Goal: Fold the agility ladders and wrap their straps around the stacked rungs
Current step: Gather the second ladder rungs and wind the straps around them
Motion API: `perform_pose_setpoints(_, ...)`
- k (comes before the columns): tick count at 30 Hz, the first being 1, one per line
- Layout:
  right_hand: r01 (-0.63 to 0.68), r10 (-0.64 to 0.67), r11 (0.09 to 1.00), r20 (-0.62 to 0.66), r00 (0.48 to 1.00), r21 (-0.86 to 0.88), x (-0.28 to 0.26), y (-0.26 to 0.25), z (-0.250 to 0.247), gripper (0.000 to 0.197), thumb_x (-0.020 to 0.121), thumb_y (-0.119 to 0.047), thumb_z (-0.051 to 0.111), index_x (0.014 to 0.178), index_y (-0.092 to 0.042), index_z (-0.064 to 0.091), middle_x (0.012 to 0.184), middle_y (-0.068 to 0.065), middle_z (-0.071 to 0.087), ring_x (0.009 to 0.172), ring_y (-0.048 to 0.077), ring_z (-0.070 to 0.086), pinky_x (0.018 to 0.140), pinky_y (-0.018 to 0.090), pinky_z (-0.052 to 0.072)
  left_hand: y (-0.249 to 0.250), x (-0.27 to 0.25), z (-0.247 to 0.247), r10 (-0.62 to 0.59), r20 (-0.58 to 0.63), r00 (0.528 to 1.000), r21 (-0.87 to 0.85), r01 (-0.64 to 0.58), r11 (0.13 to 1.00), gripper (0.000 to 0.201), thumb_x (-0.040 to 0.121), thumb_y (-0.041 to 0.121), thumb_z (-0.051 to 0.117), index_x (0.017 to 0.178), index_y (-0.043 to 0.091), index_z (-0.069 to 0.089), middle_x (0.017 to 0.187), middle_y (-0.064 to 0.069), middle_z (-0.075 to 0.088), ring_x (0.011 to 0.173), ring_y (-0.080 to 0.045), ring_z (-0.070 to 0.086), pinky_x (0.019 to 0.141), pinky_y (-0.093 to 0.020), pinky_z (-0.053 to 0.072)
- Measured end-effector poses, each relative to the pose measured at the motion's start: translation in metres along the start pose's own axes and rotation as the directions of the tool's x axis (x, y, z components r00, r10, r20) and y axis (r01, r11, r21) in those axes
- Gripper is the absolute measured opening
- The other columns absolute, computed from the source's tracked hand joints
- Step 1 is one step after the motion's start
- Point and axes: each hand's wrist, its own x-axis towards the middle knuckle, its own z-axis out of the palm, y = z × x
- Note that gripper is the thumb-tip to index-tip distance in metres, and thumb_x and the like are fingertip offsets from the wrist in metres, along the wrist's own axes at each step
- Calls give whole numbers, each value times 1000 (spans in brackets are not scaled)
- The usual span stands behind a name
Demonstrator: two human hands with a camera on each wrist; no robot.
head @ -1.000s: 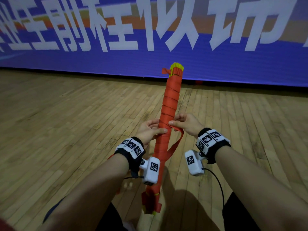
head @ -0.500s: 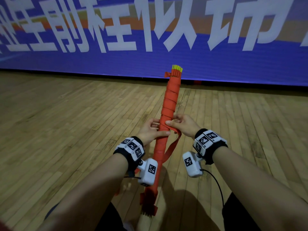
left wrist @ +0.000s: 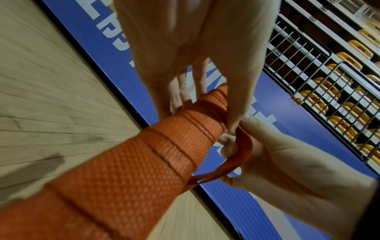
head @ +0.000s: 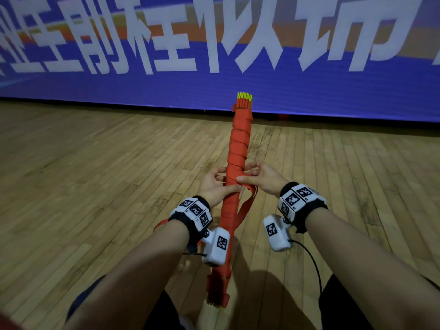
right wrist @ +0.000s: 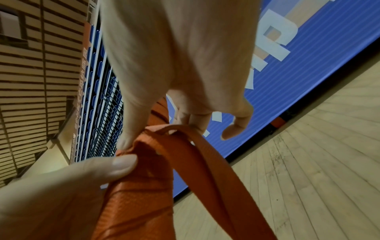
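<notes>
A long bundle of stacked ladder rungs (head: 239,141) wound in orange strap is held out in front of me, its yellow rung ends (head: 244,96) pointing at the far wall. My left hand (head: 214,184) grips the bundle at its middle, thumb laid across the wraps (left wrist: 144,159). My right hand (head: 259,177) pinches the orange strap (head: 247,203) against the bundle, right beside the left thumb. A loose loop of strap (right wrist: 205,162) hangs down from that pinch (left wrist: 236,160). The near end of the bundle (head: 217,294) sits low between my forearms.
A wooden plank floor (head: 95,186) spreads all around. A blue banner with large white characters (head: 214,55) runs along the far wall. The left wrist view shows railings and yellow seats (left wrist: 339,100) above the banner.
The bundle has tipped further away, its far end rising toward the banner. The right hand has drawn the hanging strap loop shorter and closer against the bundle beside the left thumb.
</notes>
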Motion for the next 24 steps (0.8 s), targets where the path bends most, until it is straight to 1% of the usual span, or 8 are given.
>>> perform_pose_setpoints(3,6,-6,1000,53,999,-8,-1,0,-4,35,83,-12,70,113,-6,53,101,11,67,84,16,65,78,22,54,0,-2,-1,2,56,998,-18,-1,1000,45,77,-2,73,117,11,55,93,-5,62,74,-11,62,64,-19,53)
perform_pose_setpoints(6,57,-54,998,78,995,-32,-4,-2,-7,12,85,-11,68,93,-18,62,90,4,68,79,10,66,75,19,52,0,-5,0,-42,88,995,-95,50,994,46,80,-1,70,122,9,53,99,-7,65,84,-17,65,72,-27,54)
perform_pose_setpoints(10,71,-71,994,2,997,-85,-7,-5,-10,8,84,-16,70,84,-18,63,77,0,66,68,9,64,65,16,51,1,-3,-2,-63,149,987,-153,86,984,43,84,-2,66,121,3,46,92,-9,68,78,-20,66,70,-30,56)
perform_pose_setpoints(13,76,-77,993,-9,997,-92,-8,-5,-9,7,84,-16,70,87,-16,63,75,0,65,67,10,63,63,15,51,2,-3,-2,-54,181,982,-150,82,985,40,85,-2,65,119,5,46,88,-8,70,74,-18,67,68,-30,56)
perform_pose_setpoints(15,79,-80,993,-14,997,-90,-8,-4,-9,12,84,-14,70,95,-11,65,76,0,65,68,10,63,65,17,52,1,-3,-1,-54,184,981,-162,84,983,37,85,-2,65,115,7,46,88,-8,69,72,-16,67,67,-30,56)
perform_pose_setpoints(18,79,-80,992,-12,997,-103,-7,-4,-7,18,83,-13,70,100,-10,65,78,0,66,70,10,64,67,17,52,3,-2,0,-62,167,984,-169,90,981,32,85,9,68,110,11,48,90,-6,69,75,-14,67,68,-28,55)
perform_pose_setpoints(22,79,-79,993,5,997,-88,-5,0,-6,29,82,-13,71,109,-6,64,82,-1,66,75,11,65,73,19,52,1,0,0,-27,115,993,-139,43,989,30,88,12,66,109,7,46,87,-7,68,64,-8,67,57,-22,55)
perform_pose_setpoints(24,84,-82,993,26,996,-86,-4,1,-6,29,83,-12,70,110,-8,62,80,-3,64,75,10,63,73,18,51,-1,1,0,-7,111,994,-115,20,993,29,89,12,64,110,5,45,87,-8,67,61,-6,67,55,-20,54)
